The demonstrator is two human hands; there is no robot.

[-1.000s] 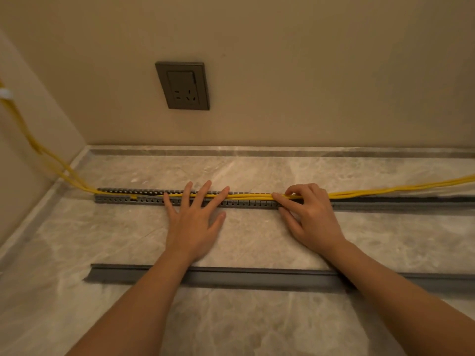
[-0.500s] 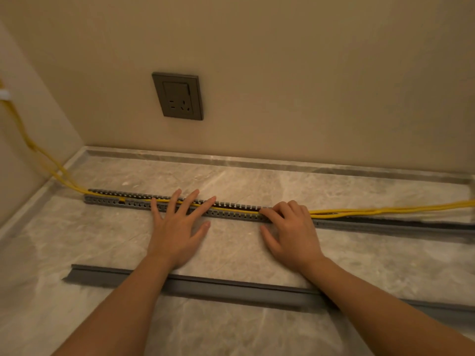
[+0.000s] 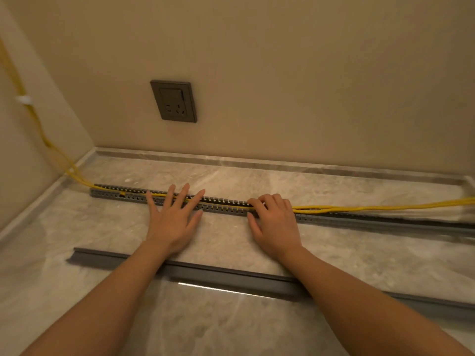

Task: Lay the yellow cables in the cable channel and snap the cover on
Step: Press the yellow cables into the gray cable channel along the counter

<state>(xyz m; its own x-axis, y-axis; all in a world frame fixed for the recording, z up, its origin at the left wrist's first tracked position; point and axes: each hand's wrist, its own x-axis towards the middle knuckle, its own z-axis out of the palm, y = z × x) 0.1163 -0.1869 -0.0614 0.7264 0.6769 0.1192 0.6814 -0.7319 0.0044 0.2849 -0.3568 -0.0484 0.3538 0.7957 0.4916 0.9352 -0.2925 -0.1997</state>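
Note:
A grey slotted cable channel lies on the marble floor, parallel to the back wall. The yellow cables come down the left wall, run inside the channel's left part, and rise out of it to the right of my right hand. My left hand lies flat with straight spread fingers, the tips resting on the channel and cables. My right hand has its fingers curled over the cables at the channel top, with the thumb against the near wall. The long grey cover lies loose on the floor under my forearms.
A dark wall socket sits on the back wall above the channel. A white clip holds the cables on the left wall. A low stone skirting runs along the wall foot.
Both hands have slid a little right along the channel, and more cable now lies inside it left of my right hand. The view tilted upward and shifted.

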